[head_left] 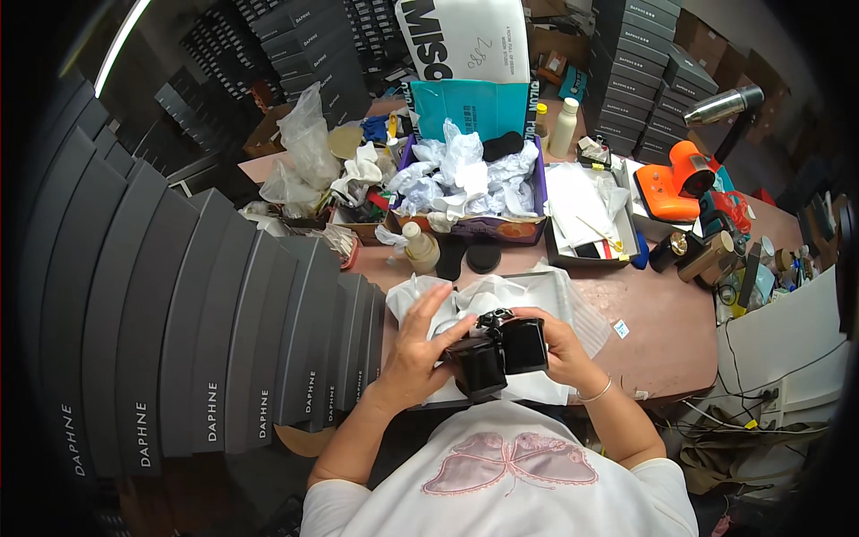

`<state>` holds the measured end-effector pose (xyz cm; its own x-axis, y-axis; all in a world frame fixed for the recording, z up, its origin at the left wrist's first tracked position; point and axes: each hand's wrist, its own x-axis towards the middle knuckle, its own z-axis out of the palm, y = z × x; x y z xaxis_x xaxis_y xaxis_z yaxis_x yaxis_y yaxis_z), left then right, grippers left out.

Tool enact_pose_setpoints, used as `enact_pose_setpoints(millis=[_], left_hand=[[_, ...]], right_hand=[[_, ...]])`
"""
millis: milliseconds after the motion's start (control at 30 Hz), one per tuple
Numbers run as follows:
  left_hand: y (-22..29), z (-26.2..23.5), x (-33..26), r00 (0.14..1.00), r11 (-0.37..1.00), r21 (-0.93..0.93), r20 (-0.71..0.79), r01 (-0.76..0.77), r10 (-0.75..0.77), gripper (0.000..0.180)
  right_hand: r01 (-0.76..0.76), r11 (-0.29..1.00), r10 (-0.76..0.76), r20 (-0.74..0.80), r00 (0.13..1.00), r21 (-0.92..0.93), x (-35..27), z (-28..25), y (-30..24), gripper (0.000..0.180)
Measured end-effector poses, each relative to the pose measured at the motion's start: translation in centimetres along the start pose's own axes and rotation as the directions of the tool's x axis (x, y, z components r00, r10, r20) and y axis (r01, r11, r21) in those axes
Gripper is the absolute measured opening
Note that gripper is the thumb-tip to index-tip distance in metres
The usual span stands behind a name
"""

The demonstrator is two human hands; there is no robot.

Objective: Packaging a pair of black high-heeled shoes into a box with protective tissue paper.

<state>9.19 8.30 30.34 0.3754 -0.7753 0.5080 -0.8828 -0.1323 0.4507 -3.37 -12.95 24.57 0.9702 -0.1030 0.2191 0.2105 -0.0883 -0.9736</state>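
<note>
A pair of glossy black shoes with chunky block heels is held up in front of me, with a shiny metallic ornament between them. My left hand (413, 354) grips the left black shoe (480, 365) at its side, some fingers stretched out and up. Curled around the outer side of the right black shoe (524, 346) is my right hand (565, 354). Beneath both shoes lies an open shoe box (553, 288) lined with white tissue paper (420, 291). The hands partly cover the shoes and the box.
Dark grey shoe boxes (188, 322) are stacked high on the left. Behind the work spot stand a purple carton (501, 231) of crumpled paper, a pale bottle (420, 248) and a black tray (591, 258). An orange tool (671, 190) and small bottles (707, 257) occupy the right.
</note>
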Motion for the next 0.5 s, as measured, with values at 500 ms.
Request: enact_pose_setpoints(millis=[500], left_hand=[[0.5, 5.5, 1.1, 0.956, 0.852, -0.445, 0.22, 0.275, -0.194, 0.066]], right_hand=[[-0.131, 0.983, 0.112, 0.146, 0.983, 0.13, -0.3, -5.0, 4.4, 0.03]])
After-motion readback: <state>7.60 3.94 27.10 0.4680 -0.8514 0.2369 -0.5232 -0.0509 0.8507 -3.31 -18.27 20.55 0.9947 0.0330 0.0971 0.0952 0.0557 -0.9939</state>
